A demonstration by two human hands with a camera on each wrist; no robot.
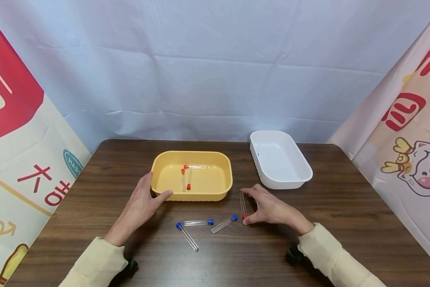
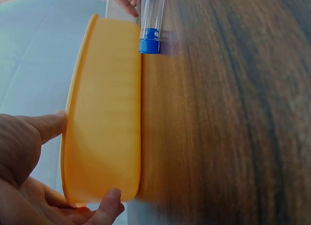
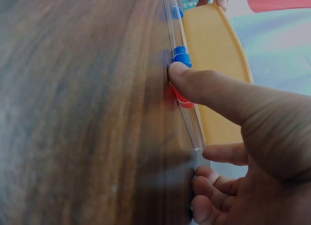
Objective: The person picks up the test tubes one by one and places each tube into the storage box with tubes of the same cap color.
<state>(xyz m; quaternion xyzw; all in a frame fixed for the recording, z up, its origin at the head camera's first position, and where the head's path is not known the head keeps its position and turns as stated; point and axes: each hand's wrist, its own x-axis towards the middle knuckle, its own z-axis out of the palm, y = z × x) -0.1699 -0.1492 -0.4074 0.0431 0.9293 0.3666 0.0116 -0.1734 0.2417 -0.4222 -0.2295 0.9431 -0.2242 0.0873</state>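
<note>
My left hand (image 1: 139, 206) grips the left end of a yellow plastic tub (image 1: 197, 197), thumb at its front rim and fingers around the side. Inside the tub lie three clear test tubes with red caps (image 1: 188, 186). To the right, my right hand (image 1: 272, 205) spans another red-capped test tube (image 1: 243, 202) lengthwise, thumb by the cap and index finger at the rounded end. Between the hands, three blue-capped test tubes lie on the table: one slanting tube (image 1: 188, 238), one level tube (image 1: 198, 223) and one tilted tube (image 1: 223, 225).
A white plastic tub (image 1: 282, 184) stands at the back right, beyond my right hand. The dark wooden table (image 1: 236, 263) meets a pale cloth backdrop (image 1: 215, 87) at its far edge. Printed cloths hang on both sides.
</note>
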